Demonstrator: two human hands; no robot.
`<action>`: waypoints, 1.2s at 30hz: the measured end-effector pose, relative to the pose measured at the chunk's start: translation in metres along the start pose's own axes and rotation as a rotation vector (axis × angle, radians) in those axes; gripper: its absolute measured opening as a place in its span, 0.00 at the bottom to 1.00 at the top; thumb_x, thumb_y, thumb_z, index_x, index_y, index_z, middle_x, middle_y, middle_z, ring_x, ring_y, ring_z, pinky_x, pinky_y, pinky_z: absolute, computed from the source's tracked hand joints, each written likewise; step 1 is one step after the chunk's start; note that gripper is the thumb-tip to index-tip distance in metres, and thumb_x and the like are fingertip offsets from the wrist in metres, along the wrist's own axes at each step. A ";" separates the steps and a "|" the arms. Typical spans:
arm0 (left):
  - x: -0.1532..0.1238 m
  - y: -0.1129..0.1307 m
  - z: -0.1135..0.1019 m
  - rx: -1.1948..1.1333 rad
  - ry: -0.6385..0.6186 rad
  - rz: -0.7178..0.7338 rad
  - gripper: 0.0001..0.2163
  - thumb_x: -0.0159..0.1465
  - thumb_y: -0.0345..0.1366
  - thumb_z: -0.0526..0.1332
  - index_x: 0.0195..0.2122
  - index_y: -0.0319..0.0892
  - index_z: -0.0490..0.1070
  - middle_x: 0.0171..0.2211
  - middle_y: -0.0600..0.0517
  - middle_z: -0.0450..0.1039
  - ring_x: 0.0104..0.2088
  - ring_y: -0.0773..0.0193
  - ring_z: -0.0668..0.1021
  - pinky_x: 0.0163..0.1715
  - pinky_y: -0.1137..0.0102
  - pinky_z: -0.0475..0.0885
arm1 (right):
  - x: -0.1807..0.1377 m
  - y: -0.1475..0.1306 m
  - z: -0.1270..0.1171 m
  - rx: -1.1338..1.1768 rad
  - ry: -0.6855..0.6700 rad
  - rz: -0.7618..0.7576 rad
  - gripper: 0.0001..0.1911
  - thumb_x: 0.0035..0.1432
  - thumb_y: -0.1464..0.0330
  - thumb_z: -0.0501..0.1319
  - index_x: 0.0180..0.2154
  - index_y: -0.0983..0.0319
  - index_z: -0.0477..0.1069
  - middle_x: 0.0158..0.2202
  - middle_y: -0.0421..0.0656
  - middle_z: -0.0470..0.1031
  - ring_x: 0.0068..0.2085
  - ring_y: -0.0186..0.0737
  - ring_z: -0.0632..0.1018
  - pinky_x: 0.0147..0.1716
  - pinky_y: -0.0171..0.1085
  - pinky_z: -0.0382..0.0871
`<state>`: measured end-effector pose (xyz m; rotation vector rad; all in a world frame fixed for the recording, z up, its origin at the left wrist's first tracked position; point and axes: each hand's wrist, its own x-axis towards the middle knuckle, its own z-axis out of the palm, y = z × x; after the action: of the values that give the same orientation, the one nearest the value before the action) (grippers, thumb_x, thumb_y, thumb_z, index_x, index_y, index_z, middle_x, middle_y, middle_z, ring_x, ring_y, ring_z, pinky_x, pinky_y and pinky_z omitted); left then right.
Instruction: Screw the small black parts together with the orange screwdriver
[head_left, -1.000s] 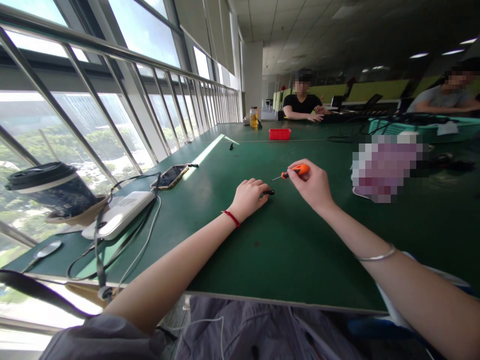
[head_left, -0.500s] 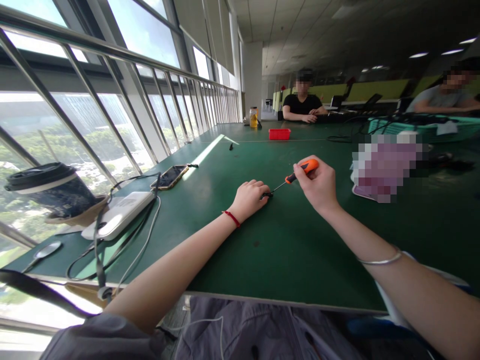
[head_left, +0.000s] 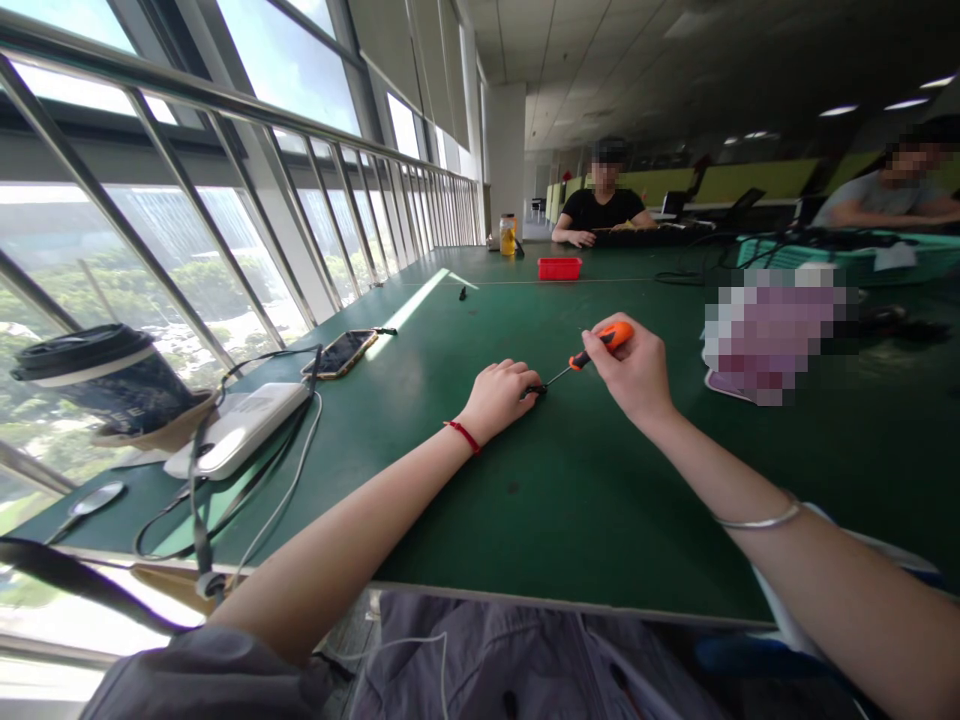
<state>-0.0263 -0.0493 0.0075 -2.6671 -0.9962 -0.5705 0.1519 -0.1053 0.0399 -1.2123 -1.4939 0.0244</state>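
Observation:
An orange and black screwdriver [head_left: 613, 338] is gripped by its handle in my right hand [head_left: 636, 372], fingers closed around it. Its thin metal shaft slants down to the left, and the tip meets a small black part [head_left: 535, 388] on the green table [head_left: 450, 520]. My left hand [head_left: 499, 400] rests on the tabletop with its fingers pressed on that part. Most of the part is hidden under those fingers, so its exact kind does not show.
At left are a phone [head_left: 341, 354], a white power bank [head_left: 244, 430] with cables and a lidded coffee cup [head_left: 105, 385]. Farther off stand a red box [head_left: 559, 269] and an amber jar [head_left: 508, 236]. A green basket [head_left: 847, 262] lies at right. Two people sit beyond.
My right hand and the screwdriver handle have shifted slightly left, the tip staying at the black part. My left hand is unmoved. The person across the table has moved their hands leftward.

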 end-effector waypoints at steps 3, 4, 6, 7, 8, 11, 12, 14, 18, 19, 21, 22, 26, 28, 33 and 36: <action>0.000 -0.001 0.001 0.000 0.005 0.010 0.07 0.61 0.35 0.57 0.38 0.44 0.73 0.36 0.52 0.73 0.38 0.62 0.72 0.36 0.69 0.66 | 0.001 -0.001 0.000 -0.017 0.003 -0.004 0.15 0.55 0.57 0.56 0.23 0.59 0.62 0.21 0.38 0.65 0.24 0.35 0.68 0.27 0.35 0.62; 0.000 -0.001 0.001 0.000 0.008 0.014 0.07 0.61 0.35 0.57 0.38 0.45 0.73 0.36 0.52 0.73 0.38 0.62 0.72 0.36 0.69 0.66 | 0.001 -0.001 0.000 -0.009 0.003 -0.014 0.15 0.55 0.57 0.56 0.22 0.59 0.62 0.20 0.38 0.65 0.24 0.35 0.68 0.27 0.35 0.62; 0.000 -0.001 0.002 0.001 0.014 0.018 0.07 0.60 0.35 0.57 0.38 0.45 0.73 0.36 0.53 0.73 0.38 0.62 0.72 0.35 0.69 0.66 | 0.001 -0.001 0.001 0.011 0.009 -0.046 0.13 0.54 0.59 0.57 0.23 0.59 0.63 0.22 0.38 0.66 0.24 0.34 0.68 0.27 0.35 0.62; 0.000 -0.001 0.002 0.001 0.016 0.018 0.07 0.60 0.35 0.57 0.38 0.45 0.73 0.35 0.53 0.73 0.38 0.62 0.72 0.35 0.69 0.65 | 0.001 -0.001 0.001 0.014 0.015 -0.060 0.10 0.53 0.61 0.58 0.25 0.59 0.64 0.23 0.38 0.67 0.25 0.34 0.68 0.27 0.35 0.62; 0.001 -0.001 0.002 0.000 0.017 0.017 0.07 0.60 0.35 0.57 0.38 0.45 0.73 0.35 0.53 0.73 0.38 0.62 0.72 0.35 0.69 0.65 | 0.000 -0.001 0.001 0.013 0.024 -0.067 0.07 0.51 0.63 0.58 0.27 0.59 0.64 0.25 0.38 0.68 0.25 0.34 0.68 0.27 0.35 0.62; 0.000 -0.001 0.001 -0.003 0.011 0.011 0.07 0.61 0.35 0.57 0.38 0.45 0.73 0.36 0.53 0.73 0.38 0.63 0.72 0.35 0.69 0.65 | -0.001 0.001 0.001 0.015 0.044 -0.040 0.12 0.46 0.68 0.60 0.36 0.58 0.63 0.26 0.37 0.68 0.25 0.35 0.69 0.25 0.35 0.62; 0.000 -0.001 0.001 -0.003 0.008 0.010 0.07 0.61 0.35 0.57 0.38 0.45 0.73 0.36 0.53 0.73 0.38 0.62 0.72 0.35 0.69 0.65 | -0.001 0.001 0.001 0.015 0.045 -0.026 0.14 0.46 0.68 0.60 0.38 0.57 0.62 0.26 0.36 0.67 0.25 0.36 0.69 0.25 0.35 0.62; 0.000 0.000 0.000 0.001 0.002 0.011 0.07 0.61 0.35 0.57 0.38 0.45 0.73 0.36 0.53 0.73 0.38 0.62 0.72 0.35 0.69 0.65 | -0.001 0.001 0.001 -0.007 0.050 0.003 0.16 0.47 0.64 0.60 0.39 0.57 0.61 0.24 0.35 0.66 0.25 0.37 0.70 0.25 0.36 0.62; 0.000 -0.001 0.000 0.000 0.008 0.017 0.07 0.61 0.35 0.57 0.38 0.44 0.73 0.36 0.53 0.73 0.38 0.62 0.72 0.35 0.69 0.65 | -0.001 -0.003 0.001 -0.067 0.049 0.027 0.14 0.51 0.54 0.58 0.31 0.57 0.65 0.20 0.36 0.65 0.23 0.36 0.69 0.26 0.36 0.61; 0.000 -0.001 0.001 -0.002 0.010 0.017 0.07 0.61 0.35 0.57 0.38 0.45 0.73 0.36 0.53 0.73 0.38 0.62 0.72 0.35 0.69 0.65 | -0.001 -0.004 0.001 -0.059 0.035 0.014 0.14 0.52 0.54 0.58 0.29 0.58 0.65 0.21 0.37 0.66 0.23 0.35 0.69 0.26 0.36 0.61; 0.000 -0.001 0.001 -0.002 0.010 0.014 0.07 0.61 0.35 0.57 0.38 0.45 0.73 0.36 0.53 0.73 0.38 0.62 0.72 0.35 0.69 0.65 | -0.001 -0.004 0.001 -0.032 0.014 -0.023 0.13 0.52 0.56 0.58 0.27 0.59 0.66 0.24 0.38 0.69 0.24 0.34 0.69 0.26 0.35 0.61; 0.000 -0.001 0.001 0.000 0.009 0.012 0.07 0.61 0.35 0.57 0.38 0.45 0.73 0.36 0.53 0.73 0.38 0.62 0.72 0.35 0.69 0.65 | -0.002 -0.004 0.001 -0.022 0.011 -0.037 0.10 0.52 0.58 0.58 0.29 0.59 0.67 0.25 0.39 0.69 0.24 0.34 0.69 0.26 0.35 0.62; 0.001 -0.001 0.002 0.006 0.005 0.006 0.07 0.61 0.35 0.57 0.38 0.44 0.73 0.36 0.53 0.73 0.38 0.62 0.72 0.35 0.68 0.65 | -0.002 -0.002 0.002 0.016 0.035 -0.045 0.15 0.46 0.66 0.61 0.39 0.58 0.64 0.26 0.37 0.68 0.24 0.34 0.69 0.25 0.35 0.63; 0.001 -0.001 0.001 0.006 0.006 0.009 0.07 0.61 0.35 0.57 0.38 0.44 0.73 0.36 0.53 0.73 0.38 0.62 0.72 0.35 0.68 0.65 | -0.002 -0.002 0.002 0.015 0.038 -0.030 0.18 0.46 0.64 0.61 0.41 0.58 0.62 0.24 0.35 0.67 0.23 0.35 0.69 0.26 0.35 0.63; 0.001 -0.001 0.000 0.004 -0.004 0.014 0.07 0.61 0.35 0.57 0.38 0.44 0.73 0.36 0.52 0.73 0.38 0.62 0.72 0.35 0.69 0.65 | -0.002 -0.007 0.001 -0.034 -0.009 0.000 0.13 0.51 0.55 0.59 0.32 0.58 0.66 0.20 0.36 0.66 0.22 0.35 0.68 0.27 0.36 0.63; 0.000 -0.001 0.000 0.003 -0.008 0.015 0.07 0.61 0.35 0.57 0.38 0.44 0.73 0.36 0.52 0.73 0.39 0.62 0.72 0.36 0.68 0.65 | -0.003 -0.008 0.001 -0.036 0.005 -0.041 0.11 0.51 0.58 0.59 0.30 0.59 0.67 0.25 0.38 0.70 0.23 0.34 0.68 0.27 0.36 0.63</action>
<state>-0.0265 -0.0486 0.0079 -2.6742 -0.9781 -0.5551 0.1456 -0.1099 0.0423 -1.2096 -1.5205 -0.0335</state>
